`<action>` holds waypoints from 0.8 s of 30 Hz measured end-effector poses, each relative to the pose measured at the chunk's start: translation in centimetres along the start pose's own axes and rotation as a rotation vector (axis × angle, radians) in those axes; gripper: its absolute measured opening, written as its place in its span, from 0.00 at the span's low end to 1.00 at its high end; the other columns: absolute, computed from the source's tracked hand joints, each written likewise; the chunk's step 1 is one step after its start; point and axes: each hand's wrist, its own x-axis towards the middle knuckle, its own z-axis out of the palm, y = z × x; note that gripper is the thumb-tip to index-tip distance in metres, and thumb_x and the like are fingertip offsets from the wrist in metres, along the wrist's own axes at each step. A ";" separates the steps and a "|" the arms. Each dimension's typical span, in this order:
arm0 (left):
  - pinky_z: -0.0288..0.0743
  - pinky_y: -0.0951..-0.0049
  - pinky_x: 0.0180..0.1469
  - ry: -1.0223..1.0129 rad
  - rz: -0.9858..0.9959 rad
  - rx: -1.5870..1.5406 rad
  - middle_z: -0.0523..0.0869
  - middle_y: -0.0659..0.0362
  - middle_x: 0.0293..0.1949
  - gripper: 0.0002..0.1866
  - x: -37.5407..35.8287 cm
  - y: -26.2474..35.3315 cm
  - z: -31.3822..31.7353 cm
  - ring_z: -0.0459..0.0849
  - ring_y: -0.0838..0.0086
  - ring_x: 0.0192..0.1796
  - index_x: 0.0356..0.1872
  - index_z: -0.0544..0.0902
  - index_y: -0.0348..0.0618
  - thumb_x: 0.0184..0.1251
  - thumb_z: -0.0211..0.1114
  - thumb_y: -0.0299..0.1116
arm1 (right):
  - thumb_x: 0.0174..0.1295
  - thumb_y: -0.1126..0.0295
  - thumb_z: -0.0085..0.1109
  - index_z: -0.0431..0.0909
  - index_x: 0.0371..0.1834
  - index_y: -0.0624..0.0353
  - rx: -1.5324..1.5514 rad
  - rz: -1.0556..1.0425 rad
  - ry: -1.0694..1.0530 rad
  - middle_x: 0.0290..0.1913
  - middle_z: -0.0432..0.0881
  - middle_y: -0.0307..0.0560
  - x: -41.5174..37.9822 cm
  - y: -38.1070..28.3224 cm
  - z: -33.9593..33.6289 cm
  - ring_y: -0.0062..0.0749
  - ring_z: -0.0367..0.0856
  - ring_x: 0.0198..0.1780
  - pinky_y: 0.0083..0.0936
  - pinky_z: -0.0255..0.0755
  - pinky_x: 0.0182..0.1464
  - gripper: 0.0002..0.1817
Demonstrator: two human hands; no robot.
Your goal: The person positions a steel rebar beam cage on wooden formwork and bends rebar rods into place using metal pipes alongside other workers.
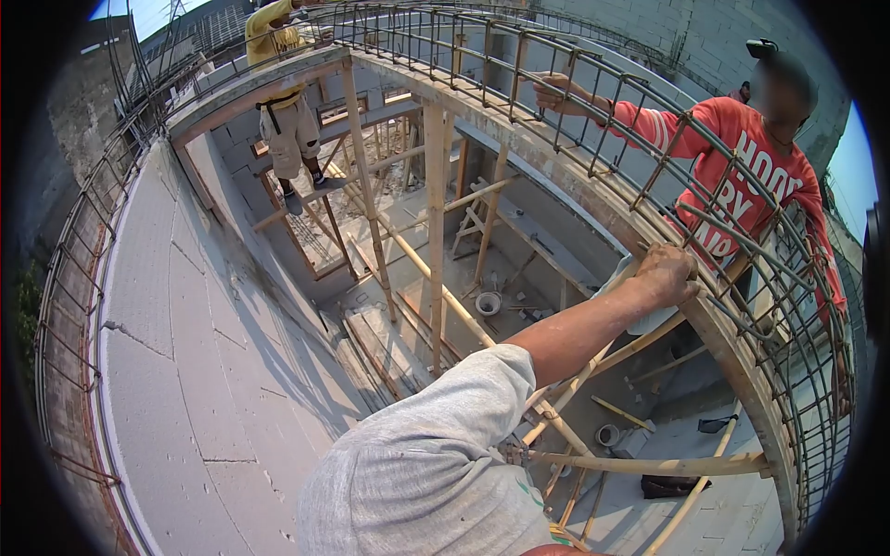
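Observation:
My left hand reaches across to the right, its fingers curled over the edge of a wooden formwork board. A pale sheet or bag hangs beside the wrist, partly behind it. Right along the board runs a rebar cage of long bars and square stirrups, close to my knuckles. My right hand does not show; only a sliver of skin appears at the bottom edge.
A person in a red sweatshirt reaches a hand to the cage. Another person stands high at the back left. Bamboo props rise from the floor far below. A light block wall slopes along the left. A bucket stands below.

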 end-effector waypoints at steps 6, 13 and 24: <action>0.74 0.57 0.52 -0.015 -0.016 0.003 0.86 0.48 0.29 0.17 0.0 0.1 -0.1 0.86 0.55 0.42 0.32 0.87 0.40 0.53 0.73 0.46 | 0.48 0.67 0.69 0.85 0.29 0.61 0.001 -0.001 0.009 0.22 0.81 0.46 -0.3 0.2 -0.4 0.31 0.79 0.23 0.29 0.70 0.26 0.09; 0.75 0.57 0.52 -0.062 -0.042 -0.016 0.87 0.49 0.29 0.18 0.1 0.4 -0.7 0.86 0.55 0.42 0.32 0.88 0.39 0.54 0.72 0.46 | 0.48 0.67 0.69 0.85 0.29 0.61 0.023 0.002 0.033 0.22 0.81 0.45 -0.9 1.4 -1.0 0.31 0.79 0.23 0.29 0.70 0.25 0.09; 0.79 0.61 0.48 -0.161 -0.184 0.024 0.89 0.52 0.31 0.24 -0.1 1.3 -0.3 0.88 0.64 0.40 0.37 0.88 0.39 0.58 0.71 0.54 | 0.48 0.68 0.70 0.85 0.29 0.61 0.122 0.005 0.184 0.22 0.81 0.44 -6.9 10.1 -3.8 0.29 0.78 0.22 0.28 0.70 0.25 0.10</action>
